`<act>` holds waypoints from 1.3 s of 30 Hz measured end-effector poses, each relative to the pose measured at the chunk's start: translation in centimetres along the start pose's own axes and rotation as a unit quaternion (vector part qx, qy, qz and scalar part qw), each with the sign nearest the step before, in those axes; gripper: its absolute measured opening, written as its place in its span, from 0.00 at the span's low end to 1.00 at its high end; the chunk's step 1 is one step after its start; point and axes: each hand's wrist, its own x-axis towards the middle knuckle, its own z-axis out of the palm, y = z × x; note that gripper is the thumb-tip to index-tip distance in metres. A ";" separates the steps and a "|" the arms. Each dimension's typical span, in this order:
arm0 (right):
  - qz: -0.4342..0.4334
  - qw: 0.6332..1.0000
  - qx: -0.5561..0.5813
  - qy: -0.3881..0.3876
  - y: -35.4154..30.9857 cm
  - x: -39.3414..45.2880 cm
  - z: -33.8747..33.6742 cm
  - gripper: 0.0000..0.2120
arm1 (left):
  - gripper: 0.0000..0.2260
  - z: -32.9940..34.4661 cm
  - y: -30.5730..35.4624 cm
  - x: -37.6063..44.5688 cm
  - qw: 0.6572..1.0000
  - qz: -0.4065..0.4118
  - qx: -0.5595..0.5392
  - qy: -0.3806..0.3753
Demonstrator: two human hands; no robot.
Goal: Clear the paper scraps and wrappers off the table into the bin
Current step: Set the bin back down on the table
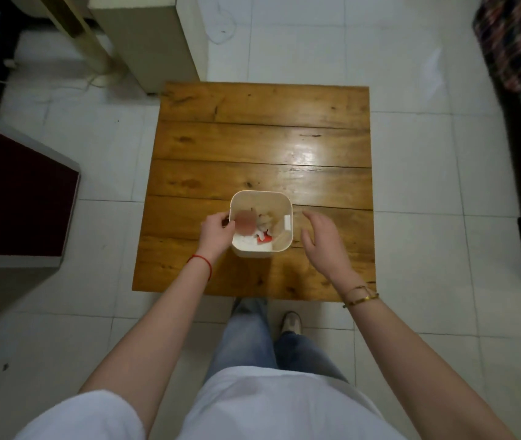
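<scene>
I judge we're at the tail end: the counter (252,138) shows bare wood all round, and the paper scraps and wrappers (260,231) lie inside the white bin (286,206), which stands on the counter's near half. My left hand (216,231) is closed at the bin's left rim; its grip looks pinched on the wall, though blur there leaves me unsure. My right hand (324,238) hovers beside the bin, grip spread, holding nothing. Next I'd only check for stragglers.
</scene>
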 end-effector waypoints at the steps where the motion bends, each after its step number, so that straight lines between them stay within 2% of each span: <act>1: 0.009 1.000 0.002 0.005 -0.3 1.3 -0.1 0.19 | 0.13 -0.2 0.5 1.6 1.000 -0.001 -0.001 -0.001; 9: 0.063 0.998 -0.010 0.015 -1.4 10.7 0.5 0.19 | 0.16 -1.6 3.9 12.6 0.999 -0.009 -0.031 -0.026; 15: 0.084 0.996 -0.016 0.008 -1.2 15.3 0.9 0.19 | 0.19 -1.6 5.1 17.2 0.998 -0.012 -0.035 -0.046; 19: 0.087 0.996 -0.017 0.007 -1.1 16.7 0.9 0.19 | 0.16 -1.2 5.4 18.6 0.998 -0.002 -0.010 -0.061; 26: 0.088 0.996 -0.022 -0.001 -1.1 17.0 0.8 0.19 | 0.16 -0.9 5.5 18.4 0.997 -0.010 -0.002 -0.070; 32: 0.068 0.998 -0.015 0.003 -1.0 15.5 -0.2 0.20 | 0.22 -2.0 6.1 16.4 0.999 -0.004 0.019 -0.049; 39: 0.023 0.999 -0.018 0.020 -1.2 11.3 -3.1 0.20 | 0.21 -3.9 6.3 9.2 0.994 0.070 0.086 -0.022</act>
